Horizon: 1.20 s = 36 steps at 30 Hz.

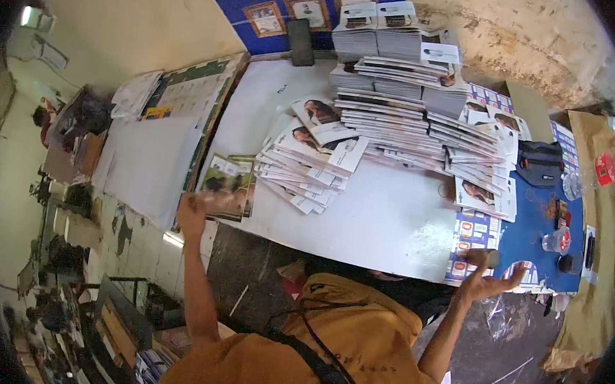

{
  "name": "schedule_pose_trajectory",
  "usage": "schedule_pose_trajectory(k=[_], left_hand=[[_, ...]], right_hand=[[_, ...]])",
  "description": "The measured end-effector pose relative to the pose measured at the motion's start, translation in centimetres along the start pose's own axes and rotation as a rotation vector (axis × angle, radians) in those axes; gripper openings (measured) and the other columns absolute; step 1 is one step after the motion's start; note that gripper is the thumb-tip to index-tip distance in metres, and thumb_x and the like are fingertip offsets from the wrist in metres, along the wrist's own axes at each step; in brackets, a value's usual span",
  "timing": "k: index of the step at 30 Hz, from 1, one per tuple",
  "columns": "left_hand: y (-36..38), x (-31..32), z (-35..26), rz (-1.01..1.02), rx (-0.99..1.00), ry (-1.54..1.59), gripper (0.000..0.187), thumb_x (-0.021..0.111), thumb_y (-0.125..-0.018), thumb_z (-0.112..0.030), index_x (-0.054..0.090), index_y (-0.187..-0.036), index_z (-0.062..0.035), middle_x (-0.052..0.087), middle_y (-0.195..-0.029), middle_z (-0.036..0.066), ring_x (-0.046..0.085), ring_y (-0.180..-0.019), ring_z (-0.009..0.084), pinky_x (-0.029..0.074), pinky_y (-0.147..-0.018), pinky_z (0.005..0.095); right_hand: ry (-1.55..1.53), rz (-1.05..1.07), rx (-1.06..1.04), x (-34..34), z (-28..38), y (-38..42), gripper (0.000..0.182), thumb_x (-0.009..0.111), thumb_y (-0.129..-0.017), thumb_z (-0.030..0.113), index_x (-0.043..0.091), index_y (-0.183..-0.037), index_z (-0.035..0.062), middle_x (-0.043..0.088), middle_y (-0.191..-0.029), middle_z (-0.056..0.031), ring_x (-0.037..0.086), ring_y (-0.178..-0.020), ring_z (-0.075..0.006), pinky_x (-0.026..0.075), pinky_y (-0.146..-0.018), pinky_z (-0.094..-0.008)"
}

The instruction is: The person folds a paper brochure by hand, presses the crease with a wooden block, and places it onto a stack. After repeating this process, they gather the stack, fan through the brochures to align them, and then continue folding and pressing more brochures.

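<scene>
My left hand (191, 214) is at the front left edge of the white table, its fingers smeared over a small pile of green-and-brown printed booklets (226, 180). Right of that pile lies a fanned heap of white booklets (303, 159) with a photo on the covers. At the table's front right, my right hand (486, 284) is turned up with fingers spread, holding nothing. A small round greyish thing (493, 259) shows right by its fingers, over a blue-and-white printed sheet (466, 237).
Tall stacks of booklets (382, 118) rise at the back, with a dark phone-like slab (300, 42) beside them. A black pouch (539, 164), a plastic cup (556, 240) and a red-labelled container (608, 166) stand right. Another white-topped table (147, 158) adjoins on the left.
</scene>
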<state>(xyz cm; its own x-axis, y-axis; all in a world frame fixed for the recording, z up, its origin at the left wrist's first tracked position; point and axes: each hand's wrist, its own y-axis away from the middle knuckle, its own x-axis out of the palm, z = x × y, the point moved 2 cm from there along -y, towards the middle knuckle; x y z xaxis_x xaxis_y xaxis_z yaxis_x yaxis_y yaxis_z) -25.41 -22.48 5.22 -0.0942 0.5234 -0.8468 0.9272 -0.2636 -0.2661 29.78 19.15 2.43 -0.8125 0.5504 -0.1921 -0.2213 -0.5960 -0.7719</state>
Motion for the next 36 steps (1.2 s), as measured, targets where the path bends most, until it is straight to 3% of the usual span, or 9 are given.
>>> schedule_pose_trajectory(k=[4, 8, 9, 13, 14, 18, 21, 25, 36], left_hand=[[2.1, -6.8, -11.0, -0.114, 0.149, 0.421, 0.010, 0.066, -0.091, -0.005, 0.058, -0.096, -0.0009, 0.060, -0.088, 0.009, 0.058, -0.084, 0.0199, 0.048, -0.076, 0.0317], [8.6, -3.7, -22.3, 0.193, 0.205, 0.792, 0.020, 0.070, -0.091, -0.009, 0.060, -0.106, 0.0010, 0.060, -0.086, 0.002, 0.055, -0.082, 0.0117, 0.044, -0.072, 0.0266], [9.5, -1.3, -24.5, 0.270, 0.562, 0.648, 0.025, 0.072, -0.090, -0.008, 0.060, -0.110, 0.0004, 0.061, -0.087, 0.001, 0.056, -0.083, 0.0110, 0.046, -0.075, 0.0266], [16.6, 8.8, -31.3, 1.024, 0.221, 1.101, 0.036, 0.076, -0.088, -0.008, 0.050, -0.111, 0.0001, 0.062, -0.108, 0.010, 0.059, -0.097, 0.0129, 0.048, -0.084, 0.0286], [17.6, 9.8, -32.6, 0.988, 0.244, 1.162, 0.046, 0.078, -0.086, -0.010, 0.045, -0.117, -0.0015, 0.056, -0.120, 0.013, 0.057, -0.108, 0.0177, 0.048, -0.089, 0.0326], [20.3, 12.3, -34.0, 1.042, 0.525, 1.147, 0.091, 0.092, -0.070, -0.025, 0.024, -0.128, -0.0072, 0.034, -0.148, 0.019, 0.041, -0.134, 0.0336, 0.039, -0.108, 0.0493], [22.3, 12.1, -34.8, 1.239, 0.193, 1.204, 0.086, 0.091, -0.070, -0.026, 0.037, -0.133, -0.0027, 0.044, -0.141, 0.017, 0.045, -0.131, 0.0270, 0.042, -0.107, 0.0453], [21.4, 13.7, -32.9, 1.317, -0.095, 1.363, 0.082, 0.080, -0.083, -0.041, 0.041, -0.141, 0.0028, 0.050, -0.140, 0.015, 0.054, -0.126, 0.0280, 0.048, -0.105, 0.0433], [21.0, 13.3, -31.1, 1.305, -0.224, 1.437, 0.079, 0.080, -0.085, -0.031, 0.038, -0.143, 0.0025, 0.049, -0.143, 0.015, 0.052, -0.129, 0.0288, 0.048, -0.106, 0.0425]], right_hand=[[-0.236, 0.001, 0.035, -2.5, 4.2, -2.6, 0.052, 0.061, -0.099, 0.030, 0.042, -0.135, -0.0030, 0.056, -0.129, -0.0169, 0.055, -0.118, -0.0280, 0.042, -0.101, -0.0410], [-0.667, 0.805, 0.330, -0.2, 12.0, -1.0, 0.070, 0.074, -0.081, 0.033, 0.049, -0.136, -0.0027, 0.057, -0.125, -0.0134, 0.056, -0.113, -0.0269, 0.044, -0.097, -0.0406], [-0.803, 1.034, 0.292, 1.2, 13.7, -1.4, 0.064, 0.073, -0.086, 0.024, 0.048, -0.139, -0.0013, 0.056, -0.128, -0.0136, 0.056, -0.113, -0.0238, 0.047, -0.094, -0.0379], [-0.762, 0.992, 0.704, 2.4, 14.3, 2.1, 0.034, 0.066, -0.093, 0.006, 0.061, -0.126, -0.0027, 0.066, -0.099, -0.0121, 0.065, -0.086, -0.0171, 0.052, -0.074, -0.0272], [-0.537, 0.917, 0.437, 1.9, 13.9, 1.1, 0.024, 0.066, -0.091, 0.004, 0.068, -0.114, -0.0025, 0.066, -0.088, -0.0116, 0.065, -0.075, -0.0169, 0.052, -0.067, -0.0271], [-0.479, 0.920, 0.432, -0.6, 13.2, 1.7, 0.024, 0.065, -0.089, 0.000, 0.068, -0.113, -0.0005, 0.068, -0.100, -0.0139, 0.067, -0.077, -0.0193, 0.054, -0.067, -0.0295], [-0.637, 1.047, 0.309, -1.0, 13.6, 3.3, 0.037, 0.075, -0.085, 0.007, 0.065, -0.120, 0.0018, 0.065, -0.113, -0.0115, 0.066, -0.090, -0.0186, 0.055, -0.070, -0.0296], [-0.712, 1.007, 0.589, -0.4, 12.8, 3.8, 0.054, 0.086, -0.076, 0.018, 0.062, -0.122, 0.0040, 0.063, -0.117, -0.0096, 0.065, -0.096, -0.0195, 0.055, -0.073, -0.0308], [-0.601, 1.116, 0.640, 2.0, 12.8, 3.2, 0.040, 0.087, -0.076, 0.026, 0.062, -0.098, 0.0042, 0.068, -0.099, -0.0064, 0.066, -0.088, -0.0163, 0.054, -0.069, -0.0298]])
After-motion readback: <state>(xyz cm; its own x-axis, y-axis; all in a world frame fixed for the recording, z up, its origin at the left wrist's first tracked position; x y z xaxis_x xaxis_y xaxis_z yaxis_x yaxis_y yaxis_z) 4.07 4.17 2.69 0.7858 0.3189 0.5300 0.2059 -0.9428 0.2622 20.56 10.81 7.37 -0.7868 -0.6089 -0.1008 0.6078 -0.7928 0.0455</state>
